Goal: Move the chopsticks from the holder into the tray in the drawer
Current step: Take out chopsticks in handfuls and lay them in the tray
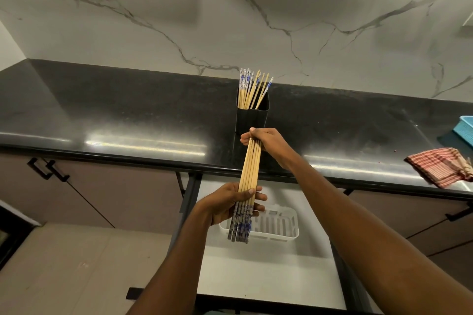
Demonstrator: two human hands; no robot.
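Note:
A bundle of bamboo chopsticks with blue-and-white patterned ends hangs over the open drawer. My left hand grips the bundle near its patterned ends, while my right hand pinches the thin tips above the counter edge. The white slotted tray lies in the drawer, right under the patterned ends. On the black counter behind my right hand stands the black square holder, with several more chopsticks upright in it.
The black counter runs left to right under a marble wall. A red checked cloth lies at the counter's right front edge, with a blue basket behind it. Closed cabinet doors with black handles flank the drawer.

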